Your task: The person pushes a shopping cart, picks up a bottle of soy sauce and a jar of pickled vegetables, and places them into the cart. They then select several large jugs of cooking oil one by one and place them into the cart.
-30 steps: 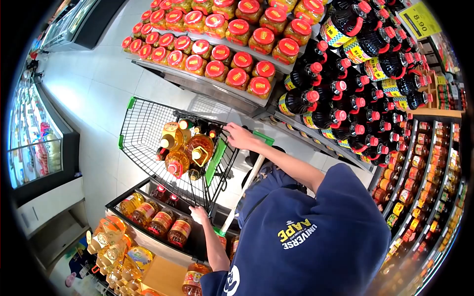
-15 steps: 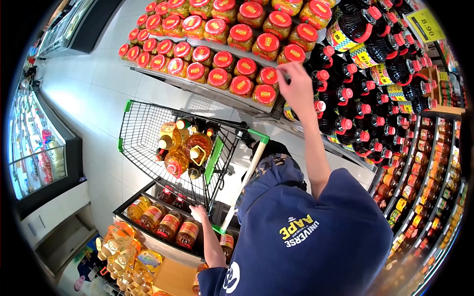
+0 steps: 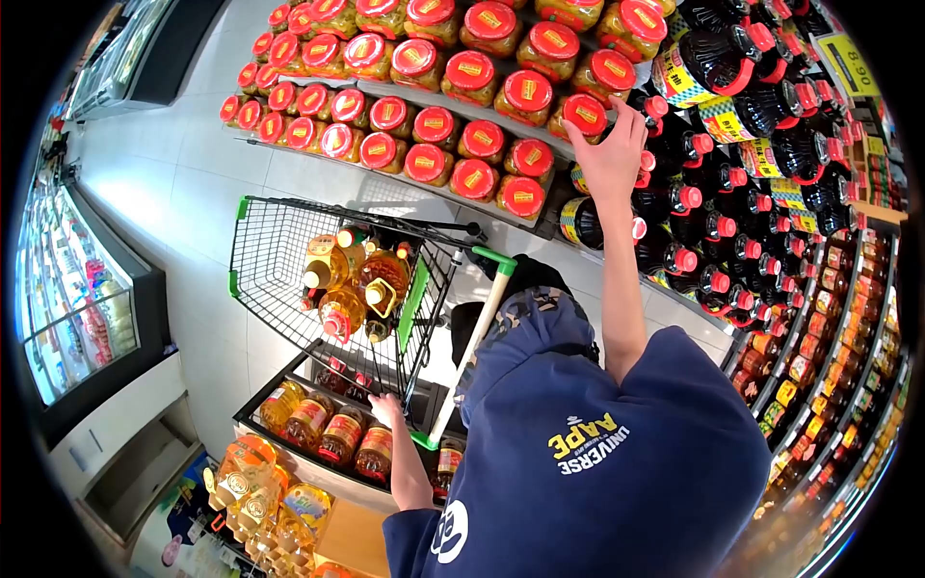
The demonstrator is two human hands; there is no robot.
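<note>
My right hand (image 3: pixel 614 154) reaches to the stacked jars, thumb and fingers curved around the red lid of a glass jar (image 3: pixel 586 116) at the end of an upper row. That jar still sits in its row, beside dark bottles. My left hand (image 3: pixel 387 411) is at the rim of a wire shopping cart (image 3: pixel 279 223) with green corners, its fingers closed against the edge, partly too small to make out. Inside the cart stand several bottles, among them a large bottle of golden oil (image 3: pixel 339 313).
Large dark bottles (image 3: pixel 718 118) with red caps fill the display at right, under a yellow price tag (image 3: pixel 848 65). Curved shelves of jars (image 3: pixel 809 328) run behind. A bin of oil bottles (image 3: pixel 342 435) borders the cart. A refrigerated case (image 3: pixel 82 279) lines the left.
My right hand has moved slightly right from above the lower jar row and opened wider around a lid above it. My left hand stays at the cart edge. The view has shifted a little.
</note>
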